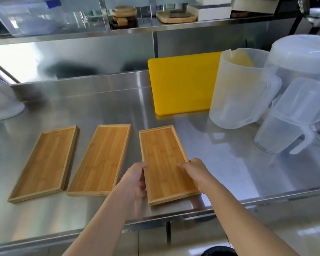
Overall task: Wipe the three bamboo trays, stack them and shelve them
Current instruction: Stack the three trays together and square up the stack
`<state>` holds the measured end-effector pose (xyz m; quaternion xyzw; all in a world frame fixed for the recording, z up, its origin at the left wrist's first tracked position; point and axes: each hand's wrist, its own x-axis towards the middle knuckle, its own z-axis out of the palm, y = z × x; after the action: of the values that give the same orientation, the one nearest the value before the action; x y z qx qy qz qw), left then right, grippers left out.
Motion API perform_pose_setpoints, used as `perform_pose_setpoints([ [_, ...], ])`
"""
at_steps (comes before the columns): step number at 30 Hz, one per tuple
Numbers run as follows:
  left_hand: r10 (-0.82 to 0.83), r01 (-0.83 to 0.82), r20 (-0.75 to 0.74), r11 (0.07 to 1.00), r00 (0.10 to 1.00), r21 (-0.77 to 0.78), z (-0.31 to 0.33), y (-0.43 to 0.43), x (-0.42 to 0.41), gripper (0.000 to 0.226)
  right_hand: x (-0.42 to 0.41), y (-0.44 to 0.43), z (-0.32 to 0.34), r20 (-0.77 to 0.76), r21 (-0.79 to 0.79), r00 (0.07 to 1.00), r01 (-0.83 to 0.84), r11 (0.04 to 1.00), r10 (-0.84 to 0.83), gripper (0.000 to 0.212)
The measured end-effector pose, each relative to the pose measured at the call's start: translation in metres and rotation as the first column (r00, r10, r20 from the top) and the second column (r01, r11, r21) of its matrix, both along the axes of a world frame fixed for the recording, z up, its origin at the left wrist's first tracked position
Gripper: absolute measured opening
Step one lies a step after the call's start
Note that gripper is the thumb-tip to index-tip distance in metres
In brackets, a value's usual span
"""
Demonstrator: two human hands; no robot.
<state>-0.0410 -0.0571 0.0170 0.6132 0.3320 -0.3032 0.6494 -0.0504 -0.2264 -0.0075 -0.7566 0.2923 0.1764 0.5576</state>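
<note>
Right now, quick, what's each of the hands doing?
Left hand: closed on the left edge of the rightmost bamboo tray.
Right hand: closed on the same tray's right edge, thumb on its inner face.

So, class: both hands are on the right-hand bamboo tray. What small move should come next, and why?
Probably lift the right tray clear of the counter. The left hand and right hand already grip its long sides, no cloth is visible, and all three trays lie unstacked.
</note>
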Motion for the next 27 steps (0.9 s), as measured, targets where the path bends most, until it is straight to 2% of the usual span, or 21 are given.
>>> perform_pose_setpoints([
  [3,-0.013,0.012,-0.015,0.999,1.0,-0.034,0.002,-0.001,-0.008,0.036,0.0,0.001,0.004,0.019,-0.057,0.995,-0.092,0.994,0.093,0.046],
  [6,0.015,-0.015,0.017,1.0,1.0,-0.004,0.007,-0.001,-0.011,0.034,0.002,0.0,0.012,0.094,-0.075,0.987,-0.122,0.99,0.129,0.03],
  [11,-0.013,-0.025,0.203,0.983,0.979,0.184,0.017,0.003,-0.006,0.023,0.004,0.004,0.029,0.192,-0.083,0.974,-0.109,0.991,0.123,0.016],
  [14,-0.046,-0.018,0.295,0.978,0.955,0.209,0.021,0.01,-0.005,0.033,0.005,0.012,0.035,0.248,-0.114,0.96,-0.1,0.988,0.126,0.021],
  [18,-0.073,-0.049,0.434,0.963,0.898,0.264,0.028,0.032,-0.001,0.028,0.009,0.032,0.043,0.314,-0.328,0.914,-0.149,0.933,0.256,0.031],
  [21,-0.067,-0.08,0.481,0.957,0.874,0.279,0.032,0.057,0.004,0.025,0.014,0.052,0.048,0.311,-0.424,0.879,-0.211,0.881,0.361,0.034],
  [27,-0.077,-0.078,0.467,0.95,0.881,0.304,0.028,0.108,0.018,0.021,0.023,0.101,0.038,0.29,-0.407,0.87,-0.264,0.874,0.398,0.026],
])
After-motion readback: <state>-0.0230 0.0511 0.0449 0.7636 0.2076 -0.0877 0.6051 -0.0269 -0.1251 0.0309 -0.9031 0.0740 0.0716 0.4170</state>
